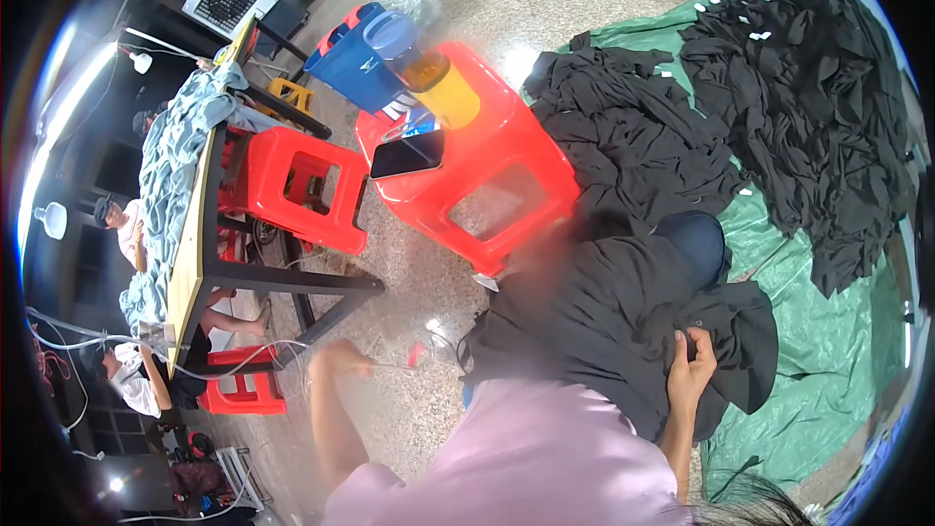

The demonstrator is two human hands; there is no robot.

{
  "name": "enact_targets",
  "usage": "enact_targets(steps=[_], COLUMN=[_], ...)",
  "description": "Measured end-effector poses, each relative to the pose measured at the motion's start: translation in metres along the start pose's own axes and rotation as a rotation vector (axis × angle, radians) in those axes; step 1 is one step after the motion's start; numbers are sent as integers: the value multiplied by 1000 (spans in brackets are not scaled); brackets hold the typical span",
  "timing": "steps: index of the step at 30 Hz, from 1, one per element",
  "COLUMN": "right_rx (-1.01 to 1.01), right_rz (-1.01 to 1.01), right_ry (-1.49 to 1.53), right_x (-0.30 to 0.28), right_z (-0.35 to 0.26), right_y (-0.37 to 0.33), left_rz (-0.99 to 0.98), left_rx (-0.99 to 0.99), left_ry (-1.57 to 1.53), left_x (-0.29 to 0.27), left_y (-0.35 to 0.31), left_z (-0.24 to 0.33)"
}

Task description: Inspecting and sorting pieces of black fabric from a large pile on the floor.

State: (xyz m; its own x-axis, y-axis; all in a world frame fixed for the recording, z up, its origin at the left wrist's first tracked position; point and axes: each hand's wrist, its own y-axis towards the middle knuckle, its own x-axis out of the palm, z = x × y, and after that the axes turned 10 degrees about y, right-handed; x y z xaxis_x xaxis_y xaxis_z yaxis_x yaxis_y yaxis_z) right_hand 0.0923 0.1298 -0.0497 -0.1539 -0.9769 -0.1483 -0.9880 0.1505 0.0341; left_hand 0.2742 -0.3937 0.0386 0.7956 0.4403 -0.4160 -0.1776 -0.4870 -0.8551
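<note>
A black garment (604,331) lies spread across my lap, its folds hanging over to the right. My right hand (691,370) is closed on the cloth near its right side, the fingers bent into the fabric. Off to the left, away from the garment, my left hand (341,358) is smeared by motion, so its fingers cannot be made out. A thin blurred streak with a small red patch (417,355) shows just beyond it; whether the hand holds that is unclear.
Ahead stands a red plastic stool (531,151) bearing a phone (409,154), a yellow-filled jug (448,97) and a blue bag (355,63). Black garments (794,117) are heaped on a green tarp (838,360) at right. A table (190,273) with grey-green cloth and people stands left.
</note>
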Motion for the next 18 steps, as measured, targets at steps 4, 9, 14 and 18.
enact_targets(steps=[4, 9, 14, 18], right_rx=[-2, 17, -253, -412], right_rz=[-10, 89, 77, 105], right_ry=[17, 121, -178, -276], right_x=[4, 0, -5, -9], right_z=[-7, -10, -68, -87], right_y=[-1, -5, 5, -9], left_rz=[-274, 301, 644, 362], left_rx=[234, 525, 919, 1595], left_ry=[86, 215, -275, -439], left_x=[44, 20, -84, -87], left_y=[40, 87, -19, -85], left_z=[66, 133, 269, 372])
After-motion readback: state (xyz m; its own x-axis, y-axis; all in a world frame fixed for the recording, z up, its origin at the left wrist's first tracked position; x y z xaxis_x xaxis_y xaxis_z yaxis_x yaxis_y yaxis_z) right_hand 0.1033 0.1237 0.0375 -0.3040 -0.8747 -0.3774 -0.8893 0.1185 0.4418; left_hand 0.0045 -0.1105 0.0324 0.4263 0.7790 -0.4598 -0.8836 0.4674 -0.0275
